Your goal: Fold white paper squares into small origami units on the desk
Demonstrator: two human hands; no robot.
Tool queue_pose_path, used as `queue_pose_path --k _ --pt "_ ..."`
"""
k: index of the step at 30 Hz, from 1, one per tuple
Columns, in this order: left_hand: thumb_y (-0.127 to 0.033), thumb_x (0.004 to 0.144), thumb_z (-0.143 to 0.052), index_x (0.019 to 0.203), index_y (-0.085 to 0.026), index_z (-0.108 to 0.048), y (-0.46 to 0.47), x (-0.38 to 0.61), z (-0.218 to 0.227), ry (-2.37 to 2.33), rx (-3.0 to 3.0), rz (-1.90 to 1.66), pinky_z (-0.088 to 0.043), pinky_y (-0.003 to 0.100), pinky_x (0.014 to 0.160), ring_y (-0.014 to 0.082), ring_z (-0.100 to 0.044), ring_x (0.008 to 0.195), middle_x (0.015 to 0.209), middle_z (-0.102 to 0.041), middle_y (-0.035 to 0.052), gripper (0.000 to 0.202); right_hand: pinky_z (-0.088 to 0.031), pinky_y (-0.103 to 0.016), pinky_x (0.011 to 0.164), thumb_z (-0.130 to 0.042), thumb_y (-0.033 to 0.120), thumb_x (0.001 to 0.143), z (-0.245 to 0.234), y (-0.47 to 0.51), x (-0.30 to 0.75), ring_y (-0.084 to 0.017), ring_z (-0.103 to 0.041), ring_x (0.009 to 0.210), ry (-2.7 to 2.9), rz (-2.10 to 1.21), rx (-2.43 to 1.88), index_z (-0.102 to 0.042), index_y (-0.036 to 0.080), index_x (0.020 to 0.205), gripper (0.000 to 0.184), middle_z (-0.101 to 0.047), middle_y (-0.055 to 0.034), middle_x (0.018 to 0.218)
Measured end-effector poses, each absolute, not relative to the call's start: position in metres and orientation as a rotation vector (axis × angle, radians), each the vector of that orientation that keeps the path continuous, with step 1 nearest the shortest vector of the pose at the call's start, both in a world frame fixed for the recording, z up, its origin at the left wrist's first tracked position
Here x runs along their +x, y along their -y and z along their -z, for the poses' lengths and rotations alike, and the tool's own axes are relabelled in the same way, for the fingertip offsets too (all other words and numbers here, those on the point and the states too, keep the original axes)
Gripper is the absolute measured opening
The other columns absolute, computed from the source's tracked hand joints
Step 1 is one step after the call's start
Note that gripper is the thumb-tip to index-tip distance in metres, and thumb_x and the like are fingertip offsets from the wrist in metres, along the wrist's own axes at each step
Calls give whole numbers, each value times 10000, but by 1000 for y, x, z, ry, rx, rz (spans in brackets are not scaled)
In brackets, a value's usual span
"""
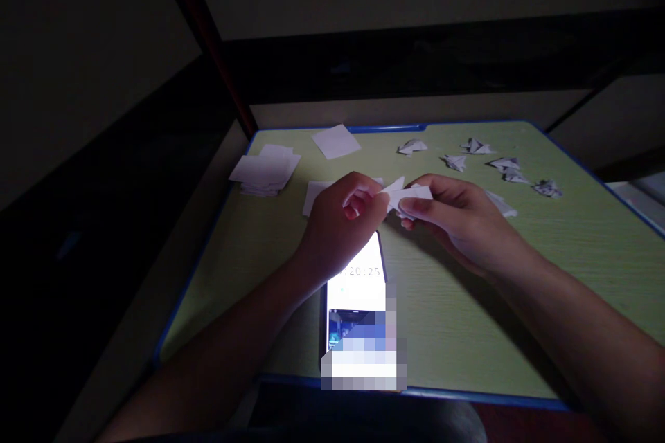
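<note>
Hands first: where are they?

Both are raised over the middle of the green counter [519,249]. The left hand [343,221] and the right hand [457,218] meet around a small folded paper piece [406,195].

How does each grip sit?

The left grip is pressed together on the piece's left edge, thumb against curled fingers. The right grip pinches its right side, with the thumb on top and the fingers underneath. The paper piece is held in the air between them, clear of the counter.

What lies under them?

A lit phone [358,318] lies flat near the front rim, just below the left hand, with part of its screen blurred out.

And further back?

A loose stack of white sheets [264,169] sits at the left edge, and a single sheet [336,141] lies near the far rim. Another sheet [313,195] shows partly behind the left hand. Several folded paper shapes [475,147] are scattered across the far right, well apart from the hands. The room is dim, so I cannot tell their fine creases.
</note>
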State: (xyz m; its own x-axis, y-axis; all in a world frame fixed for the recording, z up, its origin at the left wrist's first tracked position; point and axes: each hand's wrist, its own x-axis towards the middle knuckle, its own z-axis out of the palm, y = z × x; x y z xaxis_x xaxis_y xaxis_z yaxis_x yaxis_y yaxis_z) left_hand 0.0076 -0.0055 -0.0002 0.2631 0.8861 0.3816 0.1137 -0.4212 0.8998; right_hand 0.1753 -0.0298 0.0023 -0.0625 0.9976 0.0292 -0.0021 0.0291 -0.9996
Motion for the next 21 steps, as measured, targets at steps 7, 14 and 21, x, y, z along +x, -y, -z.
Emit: queue_pose_path --k 7,14,21 --pt "-130 810 -599 944 -185 -577 8 1 -1 -888 2067 -1332 -439 224 547 84 -558 619 783 -650 -8 147 -378 -295 581 -709 240 743 -5 30 177 -122 -494 573 1229 -1262 -1157 -644 209 671 102 -578 8 618" --pt "-107 847 -552 962 -189 -602 5 -3 1 -743 2390 -1381 -477 229 610 84 -567 657 809 -651 0 150 -384 -285 555 -691 222 727 -10 28 177 -120 -491 576 1177 -1433 -1095 -645 194 667 80 -569 -7 626" --pt "-90 862 -522 985 -195 -610 4 -5 3 -645 2457 -1389 -483 223 623 83 -573 686 883 -670 18 184 -384 -266 538 -690 232 717 -9 28 179 -112 -485 566 1163 -1464 -1112 -637 190 652 94 -565 1 601"
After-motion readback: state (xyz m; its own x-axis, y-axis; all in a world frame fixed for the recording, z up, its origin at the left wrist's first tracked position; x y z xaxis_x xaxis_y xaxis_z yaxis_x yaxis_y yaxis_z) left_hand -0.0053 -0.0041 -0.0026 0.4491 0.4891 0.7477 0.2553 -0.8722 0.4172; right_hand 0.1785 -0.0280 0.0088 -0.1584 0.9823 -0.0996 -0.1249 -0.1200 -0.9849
